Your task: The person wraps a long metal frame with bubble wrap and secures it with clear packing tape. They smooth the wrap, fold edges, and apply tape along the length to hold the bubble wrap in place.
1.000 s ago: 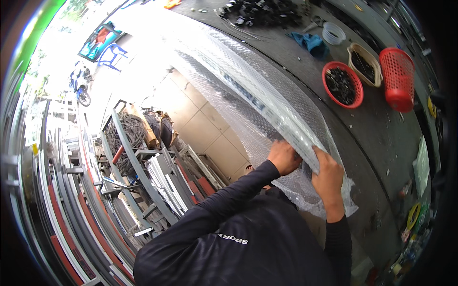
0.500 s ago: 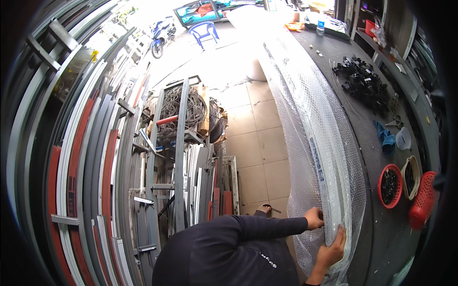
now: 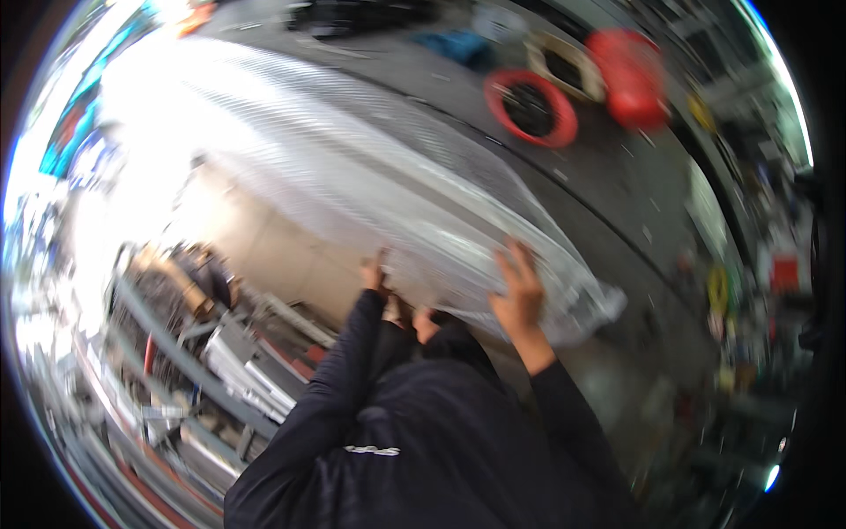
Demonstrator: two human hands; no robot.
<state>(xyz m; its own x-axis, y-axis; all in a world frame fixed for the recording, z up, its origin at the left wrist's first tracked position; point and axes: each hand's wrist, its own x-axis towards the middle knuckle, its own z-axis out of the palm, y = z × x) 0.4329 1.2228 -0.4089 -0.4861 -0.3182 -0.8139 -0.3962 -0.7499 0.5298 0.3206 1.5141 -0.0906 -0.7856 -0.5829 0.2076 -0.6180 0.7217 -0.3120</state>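
A long bundle wrapped in clear bubble wrap (image 3: pixel 414 194) lies along the edge of the dark workbench, running from the bright far left to a crumpled end at the near right. Over the near part of this wrap is my right hand (image 3: pixel 522 298), raised with its fingers spread and nothing in them. My left hand (image 3: pixel 374 271) is at the wrap's floor-side edge; motion blur hides whether its fingers grip the film. What is inside the wrap shows only as a pale, straight length.
On the workbench (image 3: pixel 608 189) stand a red basket (image 3: pixel 566 123) of small dark parts, a cream basket (image 3: pixel 592 81) and a tipped red basket (image 3: pixel 630 84). A blue cloth (image 3: pixel 454 46) lies farther off. Metal profiles (image 3: pixel 242 361) fill a rack at the left. Tiled floor (image 3: pixel 256 229) lies between.
My view has swung to the right, smearing the picture. My right hand has come off the wrapped bundle and its fingers have spread. My left hand is still near the wrap's edge.
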